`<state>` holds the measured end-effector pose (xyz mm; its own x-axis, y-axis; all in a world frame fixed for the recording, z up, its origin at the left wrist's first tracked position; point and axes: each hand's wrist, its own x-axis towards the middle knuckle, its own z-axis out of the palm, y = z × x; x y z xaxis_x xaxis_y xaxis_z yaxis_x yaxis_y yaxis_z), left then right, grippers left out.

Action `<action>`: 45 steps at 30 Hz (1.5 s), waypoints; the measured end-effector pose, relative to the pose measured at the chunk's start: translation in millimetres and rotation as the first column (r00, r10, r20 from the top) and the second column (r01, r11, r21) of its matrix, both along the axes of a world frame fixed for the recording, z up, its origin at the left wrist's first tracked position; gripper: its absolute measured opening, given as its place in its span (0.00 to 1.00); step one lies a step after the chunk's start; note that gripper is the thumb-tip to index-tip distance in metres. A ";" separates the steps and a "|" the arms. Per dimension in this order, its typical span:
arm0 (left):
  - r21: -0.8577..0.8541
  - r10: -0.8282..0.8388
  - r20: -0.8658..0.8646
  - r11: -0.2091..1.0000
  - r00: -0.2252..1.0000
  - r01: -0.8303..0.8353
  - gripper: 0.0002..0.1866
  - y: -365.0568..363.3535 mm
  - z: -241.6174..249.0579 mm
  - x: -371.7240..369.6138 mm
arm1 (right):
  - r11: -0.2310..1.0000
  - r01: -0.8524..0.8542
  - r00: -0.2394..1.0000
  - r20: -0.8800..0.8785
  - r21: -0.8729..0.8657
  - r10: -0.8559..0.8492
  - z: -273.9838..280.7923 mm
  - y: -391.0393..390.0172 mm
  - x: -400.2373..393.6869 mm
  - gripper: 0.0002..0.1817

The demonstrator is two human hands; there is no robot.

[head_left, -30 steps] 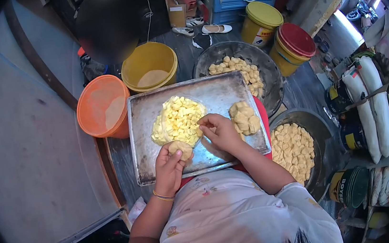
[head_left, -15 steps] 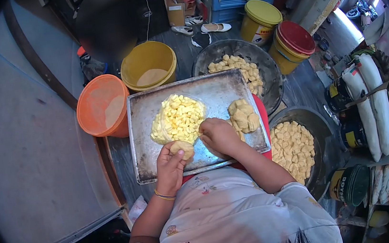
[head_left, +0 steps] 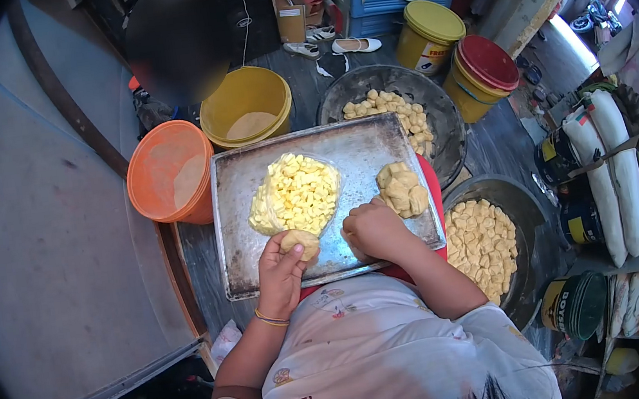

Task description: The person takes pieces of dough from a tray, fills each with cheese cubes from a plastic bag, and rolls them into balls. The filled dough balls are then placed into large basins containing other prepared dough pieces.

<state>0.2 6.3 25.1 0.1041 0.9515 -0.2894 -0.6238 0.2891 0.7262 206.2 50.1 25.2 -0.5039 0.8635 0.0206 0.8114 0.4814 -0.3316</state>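
Observation:
My left hand (head_left: pixel 278 273) holds a flattened round of dough (head_left: pixel 300 245) between thumb and fingers over the near left part of the metal tray (head_left: pixel 244 263). Just beyond it lies a clear plastic bag of pale yellow cubes (head_left: pixel 299 194). My right hand (head_left: pixel 374 229) is closed with its knuckles up, low over the tray to the right of the bag; what its fingers hold, if anything, is hidden. Right beside it, on the tray's right side, sits a pile of dough pieces (head_left: pixel 403 190).
Two dark basins, one behind the tray (head_left: pixel 450 137) and one to its right (head_left: pixel 530 211), hold many dough pieces. An orange bucket (head_left: pixel 145 180) and a yellow bucket (head_left: pixel 286 116) with powder stand behind left. Lidded buckets (head_left: pixel 427 33) stand at the back.
My right hand has moved right, away from the bag and towards the dough pile. My left hand keeps its hold on the dough round.

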 end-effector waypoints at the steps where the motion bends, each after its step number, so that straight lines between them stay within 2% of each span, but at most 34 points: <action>1: -0.001 -0.005 -0.001 1.000 1.000 0.005 0.14 -0.4 -1.1 0.3 | 0.999 -0.033 0.999 -0.024 -0.026 0.032 1.7 -1.1 0.9 0.05; 3: -0.001 -0.011 -0.002 1.000 1.000 0.011 0.14 -0.8 -0.7 1.5 | 0.997 -0.064 0.997 -0.049 -0.050 0.061 1.1 -0.8 1.6 0.05; 6: 0.001 -0.021 -0.004 1.000 1.000 0.021 0.14 -1.7 0.5 4.0 | 0.995 -0.003 0.997 -0.071 -0.101 -0.004 -8.8 5.1 -0.7 0.05; 8: 0.002 -0.027 -0.002 1.000 1.000 0.027 0.13 -2.3 -2.5 4.5 | 0.989 0.097 0.992 -0.085 0.108 -0.088 -15.3 8.4 -3.7 0.05; 14: -0.006 -0.024 -0.007 1.000 1.000 0.024 0.13 -3.2 -3.7 4.8 | 0.977 0.162 0.961 -0.247 0.137 -0.125 -14.6 10.1 0.6 0.06; 18: -0.008 -0.031 -0.012 1.000 0.999 0.031 0.14 -2.2 -1.7 8.0 | 0.972 0.095 0.990 -0.121 0.217 -0.070 -7.1 3.7 1.9 0.06; 20: -0.015 -0.036 -0.002 0.999 0.999 0.036 0.14 -2.0 -2.8 8.1 | 0.989 0.115 0.947 -0.311 0.094 -0.081 -1.3 -0.2 2.3 0.06; 21: -0.014 -0.035 -0.001 0.999 0.999 0.035 0.14 -1.6 -3.1 8.2 | 0.989 0.115 0.947 -0.311 0.094 -0.080 2.6 0.3 2.1 0.06; 23: -0.004 -0.060 -0.008 0.998 0.998 0.060 0.14 -2.1 -3.4 9.0 | 0.988 0.156 0.870 -0.477 0.024 -0.125 12.1 0.3 0.9 0.06; 24: -0.004 -0.063 -0.008 0.998 0.998 0.063 0.14 -2.6 -2.2 9.6 | 0.987 0.158 0.870 -0.477 0.025 -0.127 19.6 -2.7 -0.6 0.06; 26: -0.017 -0.075 -0.001 0.997 0.997 0.075 0.14 -2.8 1.3 11.5 | 0.956 0.088 0.650 -0.711 -0.281 -0.269 31.8 -9.2 -5.8 0.09; 27: -0.015 -0.077 0.000 0.997 0.997 0.077 0.14 -2.8 1.2 12.6 | 0.956 0.090 0.650 -0.711 -0.279 -0.269 30.7 -12.3 -9.7 0.09; 29: 0.032 -0.098 0.043 0.995 0.994 0.097 0.14 -3.0 0.3 14.1 | 0.972 0.010 0.550 -0.810 -0.236 -0.202 26.9 -18.1 -17.1 0.13; 30: 0.032 -0.100 0.043 0.995 0.994 0.098 0.14 -3.0 -1.1 14.2 | 0.972 0.011 0.549 -0.811 -0.235 -0.203 23.1 -18.2 -17.4 0.13; 32: 0.073 -0.084 0.082 0.994 0.993 0.078 0.14 -2.4 -3.9 14.1 | 0.999 -0.033 0.697 -0.717 -0.040 -0.005 15.1 -17.1 -17.8 0.15; 36: 0.026 -0.032 0.098 0.999 0.995 0.030 0.15 0.3 8.7 16.6 | 0.997 -0.073 0.768 -0.636 0.029 0.075 30.3 -20.2 -21.5 0.17; 38: 0.098 -0.131 0.065 0.987 0.989 0.124 0.26 0.3 11.7 19.2 | 0.987 -0.157 0.785 -0.602 0.037 0.147 33.4 -21.2 -19.4 0.17; 39: 0.099 -0.137 0.066 0.987 0.988 0.131 0.26 -0.9 15.3 23.1 | 0.988 -0.150 0.787 -0.601 0.037 0.142 34.8 -20.2 -17.9 0.17; 41: 0.267 -0.088 -0.178 0.954 0.980 0.134 0.37 -3.4 22.1 32.3 | 0.957 -0.255 0.823 -0.487 0.141 0.292 37.7 -17.3 -14.6 0.18; 42: 0.268 -0.091 -0.178 0.954 0.980 0.137 0.37 -0.2 18.8 33.4 | 0.957 -0.251 0.824 -0.487 0.143 0.289 38.8 -17.5 -13.5 0.18; 44: 0.483 0.027 -0.288 0.867 0.957 0.120 0.44 10.4 9.7 34.7 | 0.890 -0.386 0.703 -0.548 0.242 0.453 39.6 -19.4 -12.6 0.19; 45: 0.444 0.000 -0.281 0.887 0.960 0.130 0.42 12.1 22.2 35.2 | 0.891 -0.387 0.702 -0.550 0.239 0.452 38.4 -22.8 -11.8 0.19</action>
<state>35.3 18.4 47.3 0.1517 0.9774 0.1471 -0.3802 -0.0796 0.9215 194.4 27.3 63.6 -0.6754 0.5420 0.5000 0.1847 0.7807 -0.5969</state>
